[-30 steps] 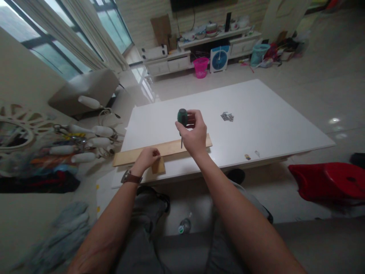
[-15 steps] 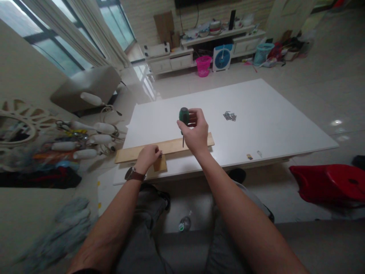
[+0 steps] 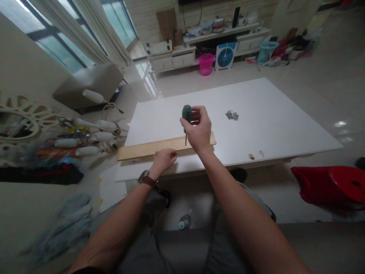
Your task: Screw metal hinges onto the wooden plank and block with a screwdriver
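Screwdriver [image 3: 186, 113] gripped upright in right hand [image 3: 199, 131], fingers wrapped round green handle. Shaft pointed down, tip met by plank [image 3: 142, 151]. Plank laid lengthwise along near edge of white desk [image 3: 265, 125]. Left hand [image 3: 165, 160] rested at plank's near edge, just left of shaft, fingers curled; whether anything is pinched cannot be told. Watch [image 3: 145, 178] worn on left wrist. Small heap of metal parts [image 3: 233, 115] seen further right on desk, well apart from plank.
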Available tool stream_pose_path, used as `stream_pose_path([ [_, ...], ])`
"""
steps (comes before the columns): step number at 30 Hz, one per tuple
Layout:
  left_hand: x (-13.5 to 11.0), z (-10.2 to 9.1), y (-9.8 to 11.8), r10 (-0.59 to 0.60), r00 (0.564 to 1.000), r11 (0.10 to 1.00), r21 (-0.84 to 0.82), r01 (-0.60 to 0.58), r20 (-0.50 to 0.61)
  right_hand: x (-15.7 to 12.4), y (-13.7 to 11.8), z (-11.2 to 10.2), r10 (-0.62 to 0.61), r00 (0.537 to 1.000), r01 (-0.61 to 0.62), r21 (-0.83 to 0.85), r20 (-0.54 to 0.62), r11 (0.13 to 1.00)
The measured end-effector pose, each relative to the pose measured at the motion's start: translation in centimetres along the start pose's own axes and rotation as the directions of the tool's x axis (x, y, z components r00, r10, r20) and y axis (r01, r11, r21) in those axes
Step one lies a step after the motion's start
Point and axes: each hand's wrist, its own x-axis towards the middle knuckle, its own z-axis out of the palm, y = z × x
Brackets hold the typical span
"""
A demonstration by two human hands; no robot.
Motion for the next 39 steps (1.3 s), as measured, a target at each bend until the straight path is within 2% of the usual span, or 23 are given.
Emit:
stream_pose_path([
  [6,0.3,4.2,2.5,-0.059,0.997,0.995,0.081,0.055,0.047,-0.1,-0.1,-0.2,-0.005,1.0,0.005,-0.033,0.01,0.999],
  [14,0.8,6.3,3.5,-0.054,0.996,0.992,0.121,0.045,0.067,0.1,0.0,-0.6,-0.018,1.0,0.019,-0.065,0.018,0.998],
  [21,0.3,6.2,3.3,-0.04,0.996,0.992,0.12,0.031,0.073,0.2,-0.2,-0.5,0.006,1.0,-0.006,-0.021,-0.024,1.0],
  [24,-0.3,4.9,3.0,-0.061,0.997,0.998,0.027,0.06,0.039,0.1,-0.3,-0.4,0.02,1.0,-0.021,-0.002,-0.023,1.0],
  [27,-0.9,2.7,1.9,-0.168,0.984,0.978,-0.133,0.159,-0.058,-0.1,-0.4,-0.1,0.026,1.0,-0.026,-0.007,-0.001,1.0],
  [29,-1.4,1.3,0.7,-0.264,0.952,0.945,-0.237,0.224,-0.154,-0.3,-0.2,0.3,0.012,1.0,-0.012,-0.004,-0.002,1.0],
  [30,-1.6,0.7,0.0,-0.326,0.922,0.918,-0.302,0.256,-0.21,-0.4,-0.1,0.5,0.004,1.0,-0.004,-0.002,0.0,1.0],
  [32,-1.9,0.2,-1.3,-0.446,0.844,0.853,-0.427,0.299,-0.299,-0.7,0.1,1.1,-0.004,1.0,0.004,-0.009,0.019,1.0],
  [34,-2.2,0.5,-2.4,-0.558,0.75,0.781,-0.531,0.33,-0.355,-1.1,0.5,1.8,0.0,0.999,0.001,-0.024,0.053,1.0],
  [36,-2.5,1.4,-3.5,-0.652,0.67,0.706,-0.606,0.367,-0.354,-1.5,0.8,2.7,0.01,0.996,-0.008,-0.028,0.083,1.0],
  [39,-3.3,3.4,-5.0,-0.781,0.576,0.565,-0.667,0.486,-0.241,-2.3,1.1,4.3,0.021,0.99,-0.019,-0.019,0.14,1.0],
])
